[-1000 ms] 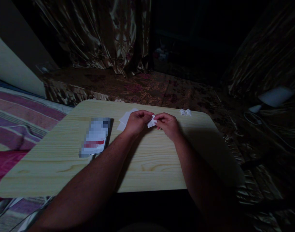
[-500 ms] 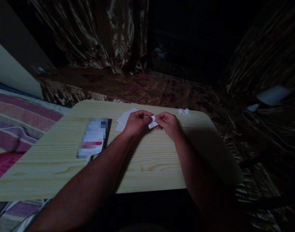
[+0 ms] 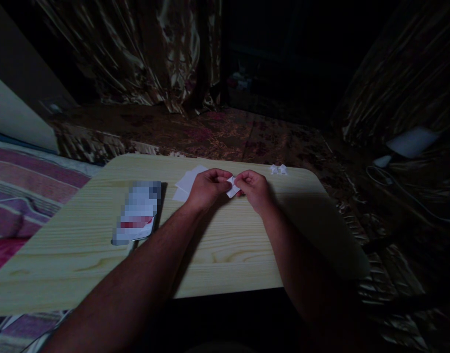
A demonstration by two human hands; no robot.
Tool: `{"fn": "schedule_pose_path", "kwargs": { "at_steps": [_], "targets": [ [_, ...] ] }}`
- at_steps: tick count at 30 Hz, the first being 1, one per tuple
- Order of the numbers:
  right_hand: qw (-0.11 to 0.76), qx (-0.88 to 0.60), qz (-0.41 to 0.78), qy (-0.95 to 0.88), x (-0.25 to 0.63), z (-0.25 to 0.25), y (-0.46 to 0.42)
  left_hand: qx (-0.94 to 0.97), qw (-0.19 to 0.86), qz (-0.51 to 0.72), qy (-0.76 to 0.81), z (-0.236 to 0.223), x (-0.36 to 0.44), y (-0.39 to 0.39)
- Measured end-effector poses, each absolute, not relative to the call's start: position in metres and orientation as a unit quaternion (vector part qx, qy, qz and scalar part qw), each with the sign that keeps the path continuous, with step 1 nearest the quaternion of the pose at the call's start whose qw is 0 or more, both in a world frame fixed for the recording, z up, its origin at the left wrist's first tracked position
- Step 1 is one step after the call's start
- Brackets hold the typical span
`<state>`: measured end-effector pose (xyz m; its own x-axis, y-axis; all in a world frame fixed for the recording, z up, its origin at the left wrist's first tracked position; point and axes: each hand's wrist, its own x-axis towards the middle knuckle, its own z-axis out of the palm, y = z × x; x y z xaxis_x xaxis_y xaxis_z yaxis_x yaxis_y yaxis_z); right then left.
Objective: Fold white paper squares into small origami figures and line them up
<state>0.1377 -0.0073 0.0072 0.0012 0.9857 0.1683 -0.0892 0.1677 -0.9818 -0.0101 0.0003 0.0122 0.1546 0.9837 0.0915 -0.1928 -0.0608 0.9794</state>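
Observation:
A small folded piece of white paper (image 3: 232, 189) is held between my two hands, just above the wooden table (image 3: 232, 235). My left hand (image 3: 209, 187) pinches its left side between thumb and fingers. On the other side, my right hand (image 3: 254, 188) has its thumb and fingertips closed on the paper's upper right. Loose white paper sheets (image 3: 186, 182) lie partly behind my left hand. Two small folded white paper pieces (image 3: 278, 169) sit side by side near the table's far edge.
To the left lies a phone-like slab (image 3: 138, 211), its surface blurred out. A striped bed cover (image 3: 29, 191) borders the table's left side. Beyond the far edge are a patterned carpet (image 3: 217, 130) and curtains (image 3: 180, 59). A white lamp-like object (image 3: 412, 142) with a cable is at right.
My fingers have shifted slightly on the folded paper, and its visible shape has turned a little. The whole view has moved slightly; both hands keep their hold.

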Motion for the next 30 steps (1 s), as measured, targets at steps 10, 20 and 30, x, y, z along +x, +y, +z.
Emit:
{"fn": "schedule_pose_path", "kwargs": {
  "at_steps": [10,20,30],
  "targets": [
    [0.59,-0.443,0.421,-0.528,0.135,0.004,-0.004,0.528,0.56,0.508,0.386,0.01,-0.009,0.0],
    [0.561,-0.448,0.419,-0.556,0.135,0.002,-0.005,0.55,0.486,0.523,0.432,0.014,-0.009,0.0],
    [0.552,-0.468,0.39,-0.569,0.136,-0.004,-0.002,0.547,0.484,0.512,0.452,0.017,-0.008,-0.002]
  ]
}}
